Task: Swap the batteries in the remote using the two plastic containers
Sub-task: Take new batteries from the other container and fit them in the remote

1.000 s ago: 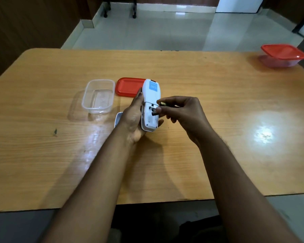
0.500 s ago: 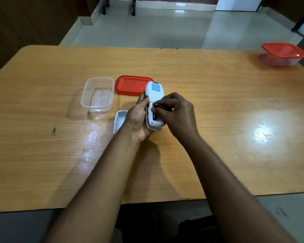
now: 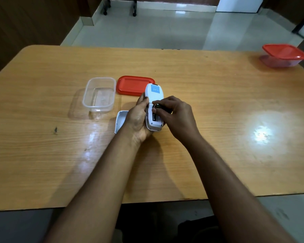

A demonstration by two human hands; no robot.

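Note:
My left hand [image 3: 136, 121] grips a white remote [image 3: 154, 95], back side up, with its battery bay uncovered. My right hand [image 3: 176, 114] pinches a dark battery [image 3: 158, 106] at the top of that bay; another battery lies lower in the bay. The remote's white battery cover [image 3: 120, 120] rests on the table just left of my left hand. A clear plastic container [image 3: 99, 93] stands open to the left, and its red lid [image 3: 130, 84] lies flat behind the remote. A second container with a red lid on it [image 3: 284, 55] stands at the far right.
A wooden table [image 3: 218, 120] carries everything; its front edge runs close to my body. Tiled floor and chair legs show beyond the far edge.
My right hand has brought the battery from above the remote down onto the bay, fingers now closed over it. The left hand and remote have shifted only slightly.

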